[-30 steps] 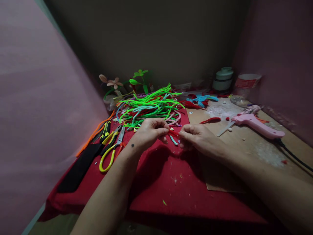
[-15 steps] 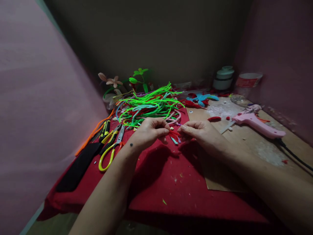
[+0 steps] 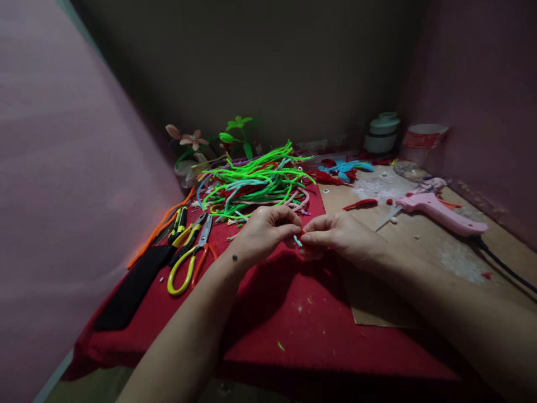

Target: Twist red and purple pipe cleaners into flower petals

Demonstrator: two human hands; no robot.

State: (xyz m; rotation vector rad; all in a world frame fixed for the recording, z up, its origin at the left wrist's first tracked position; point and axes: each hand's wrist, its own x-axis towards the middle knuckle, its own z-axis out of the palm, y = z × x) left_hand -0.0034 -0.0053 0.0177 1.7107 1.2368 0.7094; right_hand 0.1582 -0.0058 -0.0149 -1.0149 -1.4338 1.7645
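Close together above the red cloth, my left hand (image 3: 272,228) and my right hand (image 3: 338,234) are both closed in a pinch. Between their fingertips is a small bundle of fuzzy pipe cleaner pieces. A pale blue pipe cleaner end (image 3: 297,241) sticks out below my left fingers, and a bit of red shows at the right fingertips. The fingers hide most of the bundle. Just beyond my hands lies a heap of pipe cleaners (image 3: 260,182), mostly green, with red and pale blue among them.
Scissors (image 3: 203,238), yellow-black pliers (image 3: 188,238) and a black strip (image 3: 132,288) lie at left. A pink glue gun (image 3: 444,212) rests on the brown board (image 3: 377,310), with a red fuzzy piece (image 3: 361,205) near its nozzle. Fuzzy flowers (image 3: 195,140), a jar (image 3: 381,134) and a cup (image 3: 423,140) stand behind.
My hands have come closer together, the left moving slightly right. The red and coloured ends that fanned out below the fingers are now mostly hidden.
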